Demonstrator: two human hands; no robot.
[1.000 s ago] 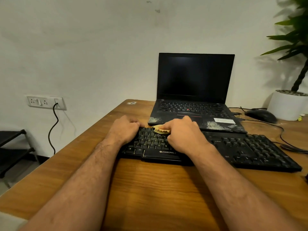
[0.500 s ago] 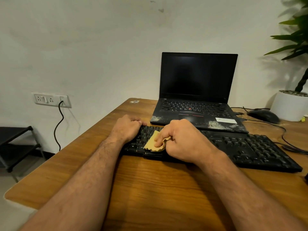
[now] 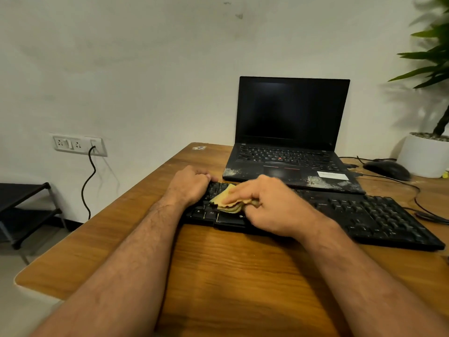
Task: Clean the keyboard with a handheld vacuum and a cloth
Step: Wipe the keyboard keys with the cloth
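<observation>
The black keyboard [image 3: 340, 215] sits on the wooden bench [image 3: 243, 276], just in front of the open laptop [image 3: 291, 142], and its left part is mostly hidden under the two hands. The right hand [image 3: 274, 205] has a folded yellow cloth [image 3: 227, 200] pinched between its fingers and thumb, pressed down on the keys left of the keyboard's middle. That hand is a bit motion-blurred, so the exact finger positions are hard to make out. The left hand [image 3: 189, 184] is curled over the keyboard's far left corner, fingers wrapped around the edge, gripping it. Only a few keys near the cloth are readable, like "Alt".

Behind the keyboard the laptop's screen is dark, and there are whitish scuffed patches on its palm rest plus a white sticker. A black mouse [image 3: 387, 169] lies beyond the keyboard's right end, with cables [image 3: 418, 190] trailing off near it. A white plant pot [image 3: 422, 156] is cut off by the right edge, and the leaves above it are blurry. There's a small sticker [image 3: 199, 147] on the bench's far corner.

Room-wise: plain white wall with a few marks, a socket plate [image 3: 77, 144] to the left of the bench with a black cord [image 3: 88, 181] hanging from it, and a dark shelf rack [image 3: 24, 210] partly cut off at the left.
</observation>
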